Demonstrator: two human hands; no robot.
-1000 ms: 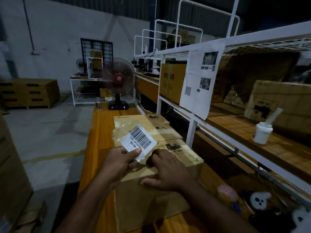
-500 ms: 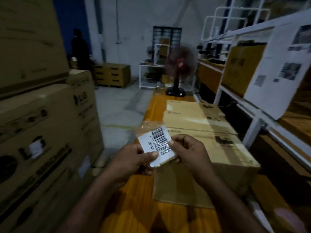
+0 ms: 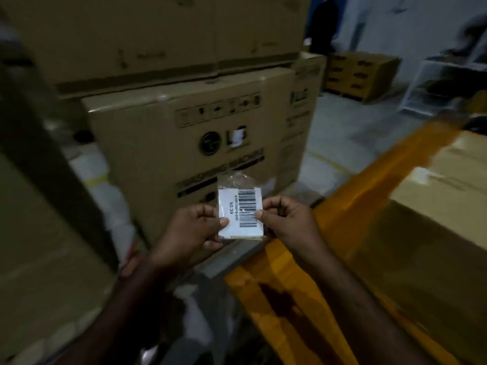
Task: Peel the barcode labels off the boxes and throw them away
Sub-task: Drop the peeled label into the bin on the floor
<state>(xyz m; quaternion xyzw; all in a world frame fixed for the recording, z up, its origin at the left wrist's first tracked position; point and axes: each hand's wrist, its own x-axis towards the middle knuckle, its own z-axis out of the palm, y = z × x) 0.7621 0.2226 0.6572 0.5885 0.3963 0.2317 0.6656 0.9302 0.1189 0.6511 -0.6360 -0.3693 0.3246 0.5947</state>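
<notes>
One white barcode label (image 3: 241, 212), clear tape (image 3: 234, 180) on top, stands tall; left hand (image 3: 195, 230) and right hand (image 3: 287, 219) pinch its sides.

Blurred, cropped, covered
Right of the right grip (image 3: 287, 219), the box (image 3: 434, 206) is motion-blurred and cut off by the frame; its thumb and the left grip (image 3: 192, 230) hide the label (image 3: 240, 210) edges.

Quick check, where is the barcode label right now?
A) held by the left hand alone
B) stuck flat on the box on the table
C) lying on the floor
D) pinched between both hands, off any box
D: the left hand and the right hand each pinch a side edge of the barcode label, holding it in the air in front of the large printed carton.
</notes>
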